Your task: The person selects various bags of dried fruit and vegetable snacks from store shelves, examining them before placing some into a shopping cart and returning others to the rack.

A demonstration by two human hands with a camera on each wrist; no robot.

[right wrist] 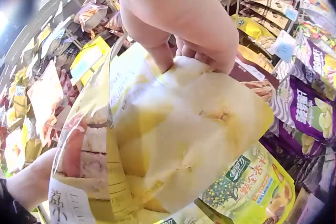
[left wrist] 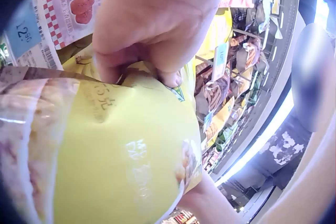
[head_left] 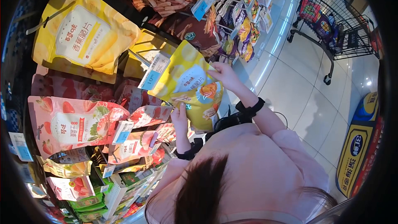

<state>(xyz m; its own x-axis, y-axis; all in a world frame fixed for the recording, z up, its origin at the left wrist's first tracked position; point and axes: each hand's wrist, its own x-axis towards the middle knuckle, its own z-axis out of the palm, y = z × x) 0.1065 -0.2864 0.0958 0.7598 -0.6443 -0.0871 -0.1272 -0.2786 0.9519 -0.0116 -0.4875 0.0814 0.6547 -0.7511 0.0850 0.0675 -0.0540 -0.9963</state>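
Note:
In the head view, my right hand (head_left: 228, 76) pinches the right edge of a bright yellow bag of banana chips (head_left: 186, 66). An olive-yellow snack bag (head_left: 203, 112) with food pictures overlaps its lower part, nearer my body. My left hand (head_left: 179, 120) holds this second bag by its left edge, thumb on the front. The left wrist view has the left hand (left wrist: 157, 19) with its fingers curled over the crumpled edge of the olive-yellow bag (left wrist: 126, 150). From the right wrist, the right hand's (right wrist: 178, 24) fingers grip the banana chip bag's (right wrist: 178, 134) top edge.
Another banana chip bag (head_left: 85, 37) hangs on a shelf hook at the left, above pink strawberry bags (head_left: 74, 126). A price tag (head_left: 154, 74) juts out beside the held bags. A shopping cart (head_left: 331, 29) with goods stands on the tiled floor, near a yellow sign (head_left: 352, 153).

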